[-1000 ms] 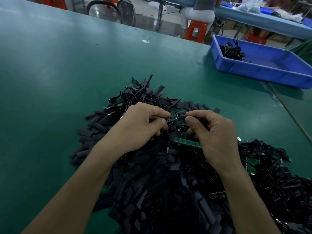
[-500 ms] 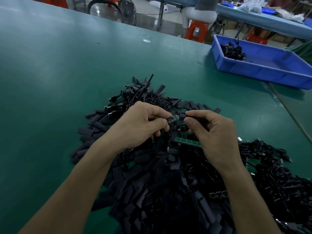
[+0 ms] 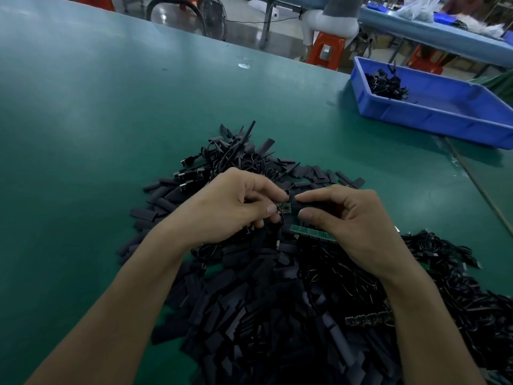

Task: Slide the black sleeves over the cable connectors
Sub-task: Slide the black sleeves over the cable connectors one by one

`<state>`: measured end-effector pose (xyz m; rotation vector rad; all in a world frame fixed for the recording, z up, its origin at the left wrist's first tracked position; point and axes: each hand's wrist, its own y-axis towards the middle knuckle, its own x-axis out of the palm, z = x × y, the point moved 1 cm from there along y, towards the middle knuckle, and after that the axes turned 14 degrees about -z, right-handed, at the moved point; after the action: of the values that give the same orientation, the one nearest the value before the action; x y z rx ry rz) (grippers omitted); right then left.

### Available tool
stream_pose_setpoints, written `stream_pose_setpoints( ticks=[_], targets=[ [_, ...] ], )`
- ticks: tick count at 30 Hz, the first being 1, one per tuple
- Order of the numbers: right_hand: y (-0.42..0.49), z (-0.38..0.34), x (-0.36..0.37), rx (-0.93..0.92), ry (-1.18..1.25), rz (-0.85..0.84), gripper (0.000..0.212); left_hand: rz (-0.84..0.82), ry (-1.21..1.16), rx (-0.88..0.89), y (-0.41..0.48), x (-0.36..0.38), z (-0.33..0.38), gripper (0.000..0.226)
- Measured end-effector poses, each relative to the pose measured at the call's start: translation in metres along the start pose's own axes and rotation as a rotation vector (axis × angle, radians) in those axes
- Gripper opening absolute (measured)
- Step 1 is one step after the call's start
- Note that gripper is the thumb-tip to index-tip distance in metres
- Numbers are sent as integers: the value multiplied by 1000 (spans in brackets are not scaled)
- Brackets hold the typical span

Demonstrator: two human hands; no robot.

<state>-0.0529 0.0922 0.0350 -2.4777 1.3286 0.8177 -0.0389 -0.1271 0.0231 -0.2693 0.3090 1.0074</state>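
Left hand pinches the half-hidden connector; right hand pinches a black sleeve.

1 heap of black sleeves, too many to count, lies on 1 green tabletop. At the heap's far-left edge show at least 3 USB plugs. Over its middle are 2 grips, the left grip pinching 1 small circuit board and the right grip pinching 1 held sleeve. On the heap's right half lie 1 green board strip, 1 darker strip and uncountable black cables. Beyond the heap to the right stands 1 blue bin.
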Motion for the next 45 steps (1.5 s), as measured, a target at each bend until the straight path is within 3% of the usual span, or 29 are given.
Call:
stream_pose_setpoints(
  ticks=[13,18,26,34,39,45],
  targets=[
    [-4,-2,5,-46,62,66,13,20,-154,12,1,-2,0,10],
    [-4,-2,5,-51,98,48,23,42,-160,21,4,1,0,10],
    [-2,-2,12,-91,58,92,16,69,-103,36,6,7,-1,11],
    [-5,0,14,-101,119,164,15,171,103,-42,3,9,4,13],
    [-3,-2,14,-89,103,114,23,146,40,-21,4,9,3,11],
    [-3,0,16,-85,108,156,16,133,16,-13,4,10,3,8]
  ],
)
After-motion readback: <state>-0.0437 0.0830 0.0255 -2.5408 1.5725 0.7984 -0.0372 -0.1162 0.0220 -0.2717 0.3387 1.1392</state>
